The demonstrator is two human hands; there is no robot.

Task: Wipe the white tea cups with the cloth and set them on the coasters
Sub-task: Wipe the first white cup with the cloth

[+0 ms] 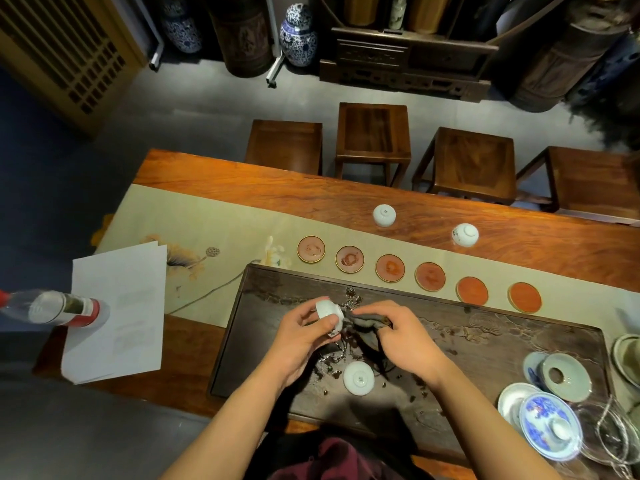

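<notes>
My left hand [304, 336] grips a white tea cup [327, 311] on its side above the dark tea tray [485, 344]. My right hand [398, 336] holds a dark cloth [363, 322] pushed against the cup's mouth. Another white cup [358, 378] stands upside down on the tray just below my hands. Two more white cups [384, 215] [465, 234] rest upside down on the wooden table beyond the runner. Several round reddish coasters [311, 249] [524, 297] lie in a row on the beige runner, all bare.
A plastic bottle [52, 308] and white papers [117, 313] lie at the left. Lidded bowls, saucers [549, 424] and glassware crowd the right end of the tray. Wooden stools [372, 133] stand beyond the table's far edge.
</notes>
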